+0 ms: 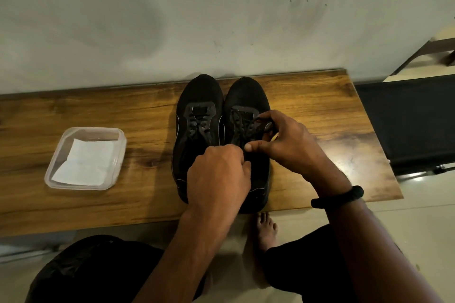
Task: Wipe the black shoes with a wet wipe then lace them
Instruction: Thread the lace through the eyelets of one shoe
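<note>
Two black shoes stand side by side on a wooden bench, toes toward the wall. The left shoe has its laces threaded. Both hands work on the right shoe. My left hand covers that shoe's opening, its fingers closed on the black lace near the tongue. My right hand pinches the other stretch of lace over the upper eyelets. The heels of both shoes are hidden behind my left hand.
A clear plastic container holding a white wipe sits on the bench to the left. The wall runs close behind the bench. A dark chair stands at the right end. My knees and a bare foot are below the front edge.
</note>
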